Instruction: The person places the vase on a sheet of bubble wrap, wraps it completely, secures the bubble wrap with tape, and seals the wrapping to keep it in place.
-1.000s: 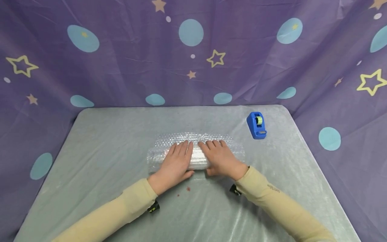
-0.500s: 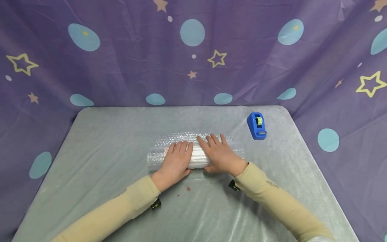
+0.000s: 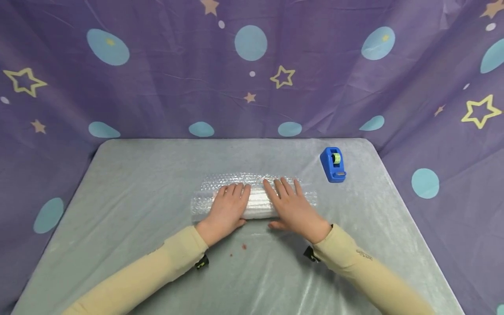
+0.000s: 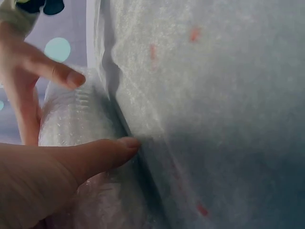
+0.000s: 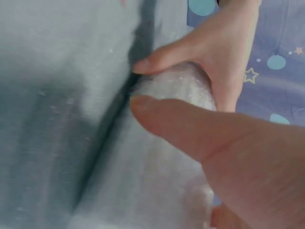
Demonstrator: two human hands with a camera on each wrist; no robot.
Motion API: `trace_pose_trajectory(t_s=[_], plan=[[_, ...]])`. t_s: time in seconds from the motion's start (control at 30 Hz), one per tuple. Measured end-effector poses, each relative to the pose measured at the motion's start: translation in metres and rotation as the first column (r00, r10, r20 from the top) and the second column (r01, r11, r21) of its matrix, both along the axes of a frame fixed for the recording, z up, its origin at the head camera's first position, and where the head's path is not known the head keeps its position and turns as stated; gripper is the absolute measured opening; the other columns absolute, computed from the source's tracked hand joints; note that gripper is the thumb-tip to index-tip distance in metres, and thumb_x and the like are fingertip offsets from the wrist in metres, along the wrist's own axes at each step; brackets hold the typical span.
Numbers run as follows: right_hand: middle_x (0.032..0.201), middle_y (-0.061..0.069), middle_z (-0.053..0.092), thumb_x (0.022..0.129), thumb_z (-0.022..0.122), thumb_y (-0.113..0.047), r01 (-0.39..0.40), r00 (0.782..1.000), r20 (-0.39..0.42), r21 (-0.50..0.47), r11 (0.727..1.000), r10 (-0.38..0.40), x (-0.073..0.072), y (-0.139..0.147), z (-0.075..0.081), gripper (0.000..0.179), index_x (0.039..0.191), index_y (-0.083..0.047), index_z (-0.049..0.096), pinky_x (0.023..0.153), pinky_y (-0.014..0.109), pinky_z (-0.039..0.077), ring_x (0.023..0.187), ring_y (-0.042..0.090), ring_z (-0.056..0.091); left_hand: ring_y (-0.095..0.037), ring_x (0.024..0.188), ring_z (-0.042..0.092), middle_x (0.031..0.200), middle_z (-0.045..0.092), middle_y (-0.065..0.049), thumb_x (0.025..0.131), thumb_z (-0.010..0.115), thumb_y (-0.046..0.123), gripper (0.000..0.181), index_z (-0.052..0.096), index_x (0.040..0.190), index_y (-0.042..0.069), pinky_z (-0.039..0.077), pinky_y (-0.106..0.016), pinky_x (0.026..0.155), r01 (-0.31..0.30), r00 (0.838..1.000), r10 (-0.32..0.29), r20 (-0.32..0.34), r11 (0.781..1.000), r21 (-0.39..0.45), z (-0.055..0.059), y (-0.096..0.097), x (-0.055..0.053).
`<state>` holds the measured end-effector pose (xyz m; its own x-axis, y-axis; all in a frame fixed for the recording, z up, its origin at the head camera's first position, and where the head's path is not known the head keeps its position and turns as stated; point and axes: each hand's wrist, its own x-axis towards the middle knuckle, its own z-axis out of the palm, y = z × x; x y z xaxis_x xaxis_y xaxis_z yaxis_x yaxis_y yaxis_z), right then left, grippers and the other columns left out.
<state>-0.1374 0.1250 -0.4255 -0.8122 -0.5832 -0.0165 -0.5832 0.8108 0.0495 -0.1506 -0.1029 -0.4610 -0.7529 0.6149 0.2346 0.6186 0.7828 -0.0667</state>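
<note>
A clear bubble wrap roll [image 3: 258,204] lies crosswise in the middle of the table, with a flat flap of bubble wrap [image 3: 228,178] reaching out on its far side. My left hand [image 3: 226,211] grips the roll left of its middle, fingers bent over the top and thumb on the near side. On the right part of the roll, my right hand [image 3: 296,211] has its fingers spread and nearly straight over the top. Its thumb [image 5: 167,114] overlaps the roll's near side in the right wrist view. Something whitish shows through the wrap; its kind is hidden.
A blue tape dispenser [image 3: 333,166] with a yellowish roll stands at the back right of the grey-covered table [image 3: 149,175]. Small red marks [image 3: 244,246] dot the cover in front of the roll. A purple patterned curtain [image 3: 169,87] borders the table's back and sides.
My right hand has straightened and spread its fingers, reached forward a little, then shifted slightly right. The left hand and the roll have barely moved.
</note>
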Motion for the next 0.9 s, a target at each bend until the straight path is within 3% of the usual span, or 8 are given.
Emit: trace_pose_trajectory(t_s=[0.23, 0.67, 0.9], plan=[[0.152, 0.03, 0.046, 0.073, 0.09, -0.057, -0.028, 0.985, -0.167, 0.025, 0.999, 0.032, 0.009, 0.005, -0.006, 0.119, 0.16, -0.001, 0.032, 0.114, 0.067, 0.035, 0.142, 0.047, 0.045, -0.035, 0.105, 0.062, 0.113, 0.062, -0.017, 0.062, 0.097, 0.037, 0.09, 0.052, 0.13, -0.001, 0.052, -0.049, 0.088, 0.013, 1.0, -0.014, 0.017, 0.999, 0.034, 0.003, -0.001, -0.006], [0.149, 0.03, 0.047, 0.07, 0.094, -0.052, 0.003, 0.989, -0.146, -0.007, 1.0, -0.004, 0.013, 0.003, -0.013, 0.119, 0.159, -0.001, 0.034, 0.115, 0.067, 0.034, 0.141, 0.049, 0.044, -0.036, 0.099, 0.063, 0.111, 0.064, -0.017, 0.059, 0.096, 0.035, 0.085, 0.055, 0.125, 0.001, 0.052, -0.05, 0.082, 0.007, 0.988, -0.018, 0.156, 0.998, 0.067, 0.01, -0.001, -0.005], [0.137, 0.027, 0.055, 0.061, 0.101, -0.042, -0.008, 0.969, -0.248, -0.054, 0.999, -0.006, 0.011, 0.002, -0.023, 0.114, 0.151, -0.002, 0.044, 0.108, 0.066, 0.042, 0.128, 0.046, 0.054, -0.036, 0.101, 0.065, 0.112, 0.065, -0.017, 0.06, 0.095, 0.035, 0.084, 0.055, 0.125, 0.0, 0.053, -0.052, 0.084, 0.015, 0.981, -0.029, 0.191, 0.997, 0.074, 0.016, -0.001, -0.005]])
